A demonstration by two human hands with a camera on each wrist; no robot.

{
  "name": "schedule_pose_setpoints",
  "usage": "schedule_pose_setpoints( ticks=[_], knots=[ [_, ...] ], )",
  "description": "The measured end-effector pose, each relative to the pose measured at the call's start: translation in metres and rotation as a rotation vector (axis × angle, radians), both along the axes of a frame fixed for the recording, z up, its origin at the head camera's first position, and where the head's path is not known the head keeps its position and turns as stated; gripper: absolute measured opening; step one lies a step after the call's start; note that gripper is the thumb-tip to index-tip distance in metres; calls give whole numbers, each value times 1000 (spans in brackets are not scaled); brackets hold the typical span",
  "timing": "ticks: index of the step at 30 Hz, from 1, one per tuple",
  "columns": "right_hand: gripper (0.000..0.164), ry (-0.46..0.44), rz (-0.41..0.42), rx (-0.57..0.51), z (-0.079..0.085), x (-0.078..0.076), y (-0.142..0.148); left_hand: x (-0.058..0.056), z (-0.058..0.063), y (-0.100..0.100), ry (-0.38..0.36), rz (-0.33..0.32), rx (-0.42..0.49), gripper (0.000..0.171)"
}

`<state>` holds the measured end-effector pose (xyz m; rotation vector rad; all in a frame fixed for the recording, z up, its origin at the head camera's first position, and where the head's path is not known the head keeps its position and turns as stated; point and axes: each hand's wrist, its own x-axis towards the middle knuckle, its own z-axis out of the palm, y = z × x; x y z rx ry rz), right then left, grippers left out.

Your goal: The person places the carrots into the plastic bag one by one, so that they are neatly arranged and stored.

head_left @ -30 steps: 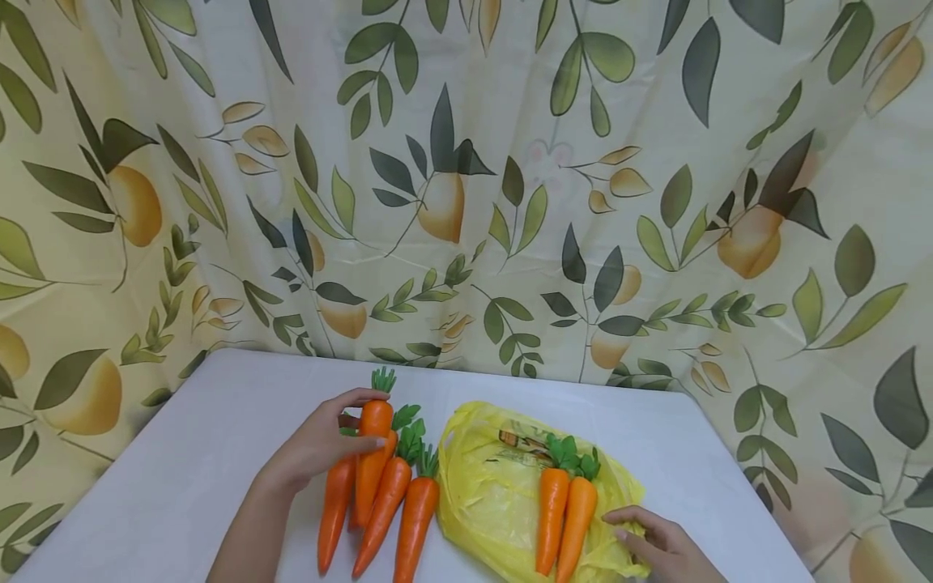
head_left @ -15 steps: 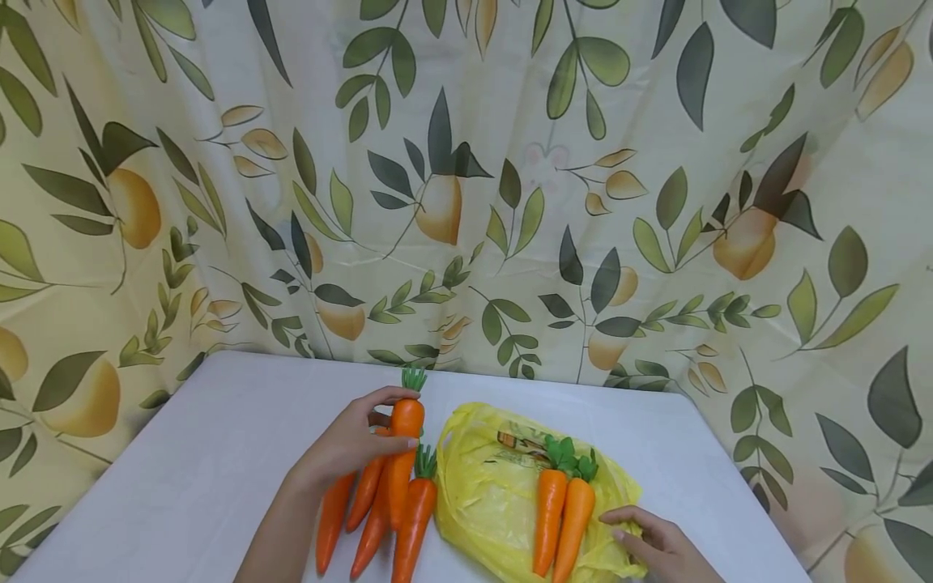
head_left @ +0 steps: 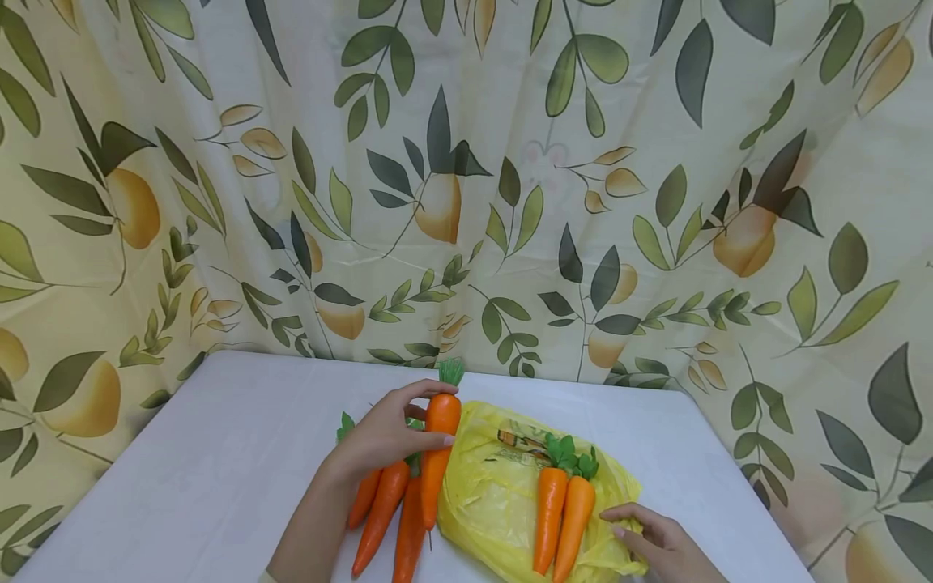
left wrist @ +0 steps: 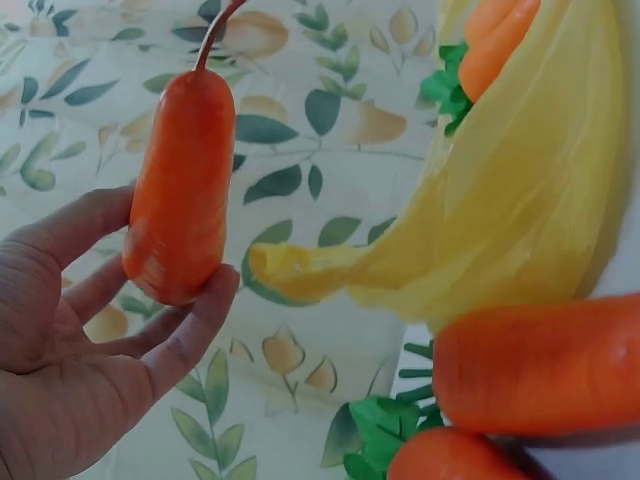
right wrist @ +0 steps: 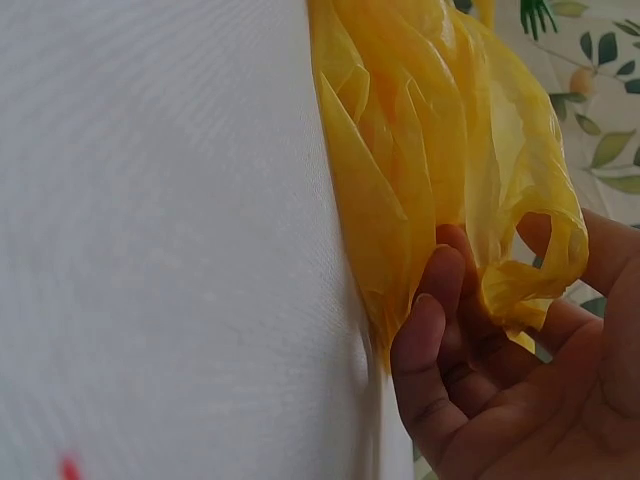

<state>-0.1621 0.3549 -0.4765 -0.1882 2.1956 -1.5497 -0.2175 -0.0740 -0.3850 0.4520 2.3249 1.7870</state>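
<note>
1. Curtain: leaf-and-fruit print, standing along the far side.
2. Bench: white-covered, carrying all produce.
3. Yellow bag: lying crumpled on the right half of the bench; its left edge borders the loose carrots.
4. Left hand: pinching a carrot near its leafy end between thumb and fingers. Change noted: it has moved right, from above the loose carrots to the bag's left edge. In my judgement, this separates the held piece from its group and brings it nearer the pair.
5. Right hand: fingers bent, nipping the bag's right edge (the right wrist view shows a loop of plastic there); position essentially unchanged.
6. Loose carrots: at least three, left of the bag; hand and forearm obstruct an exact count.
7. Pair of carrots: side by side on the bag, leafy tops far.
8. Held carrot: leafy end far, tip near, overlapping a loose carrot in view; contact with the bag cannot be determined.
</note>
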Motion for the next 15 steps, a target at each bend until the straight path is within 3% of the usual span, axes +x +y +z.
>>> schedule_pose_setpoints(
  ticks=[7,15],
  knots=[
    [39,5,-4,3,0,0,2,0,2,17,-11,-75,13,54],
    [40,30,-17,13,1,2,1,1,3,33,-37,-92,25,55]
  ],
)
